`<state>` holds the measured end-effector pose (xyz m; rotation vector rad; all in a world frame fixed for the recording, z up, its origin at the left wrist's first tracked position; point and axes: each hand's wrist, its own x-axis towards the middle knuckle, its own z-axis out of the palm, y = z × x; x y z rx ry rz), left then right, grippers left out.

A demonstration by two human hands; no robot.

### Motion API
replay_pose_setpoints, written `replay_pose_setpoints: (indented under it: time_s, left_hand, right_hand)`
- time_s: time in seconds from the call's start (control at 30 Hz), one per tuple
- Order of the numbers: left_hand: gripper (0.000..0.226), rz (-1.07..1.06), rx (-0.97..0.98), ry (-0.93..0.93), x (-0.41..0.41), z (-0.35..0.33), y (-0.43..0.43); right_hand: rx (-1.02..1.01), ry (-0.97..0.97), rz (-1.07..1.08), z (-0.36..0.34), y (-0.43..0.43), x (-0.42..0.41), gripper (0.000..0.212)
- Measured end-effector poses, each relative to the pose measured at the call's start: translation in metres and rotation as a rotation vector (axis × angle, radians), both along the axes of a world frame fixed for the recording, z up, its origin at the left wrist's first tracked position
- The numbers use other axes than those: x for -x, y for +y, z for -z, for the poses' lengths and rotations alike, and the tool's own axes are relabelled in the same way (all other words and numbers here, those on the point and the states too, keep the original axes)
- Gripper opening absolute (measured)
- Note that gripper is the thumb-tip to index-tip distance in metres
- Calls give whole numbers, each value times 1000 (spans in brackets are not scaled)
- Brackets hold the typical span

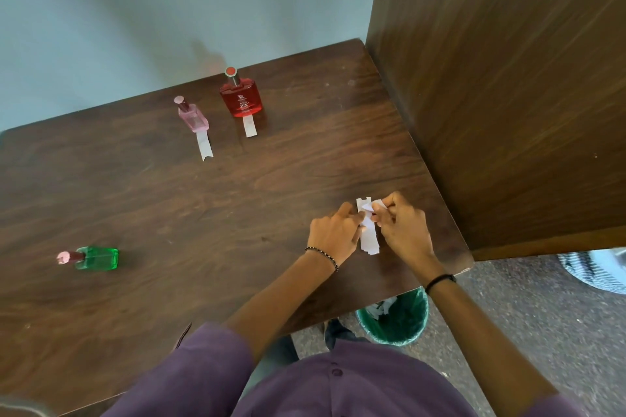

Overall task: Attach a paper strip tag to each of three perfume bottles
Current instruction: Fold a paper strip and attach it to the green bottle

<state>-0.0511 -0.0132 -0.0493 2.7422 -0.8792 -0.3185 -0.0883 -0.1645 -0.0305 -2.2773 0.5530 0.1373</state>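
Both hands, left (pixel 333 234) and right (pixel 403 227), grip pinching paper strip (pixel 368 240) over table (pixel 203 213).

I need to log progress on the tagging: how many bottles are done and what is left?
Two look done: the red bottle and the pink bottle each have a white strip at the base. In hand: the left hand and right hand work a paper strip. Left: the green bottle, untagged.
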Motion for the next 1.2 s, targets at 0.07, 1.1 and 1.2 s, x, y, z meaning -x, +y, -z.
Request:
replay_pose_setpoints:
  time_s: [0.07,1.1,1.2]
  left_hand:
    - [27,-12,-17,18,-2,-3,-1]
    - [20,-1013,944,821,-22,-26,62]
    - [25,-1120,1018,800,-20,-28,84]
  right_hand:
    - [22,-3,-10,-1,2,1,23]
    - [-153,-262,-322,-16,70,-9,13]
    - [-142,-312,-416,-14,89,-17,11]
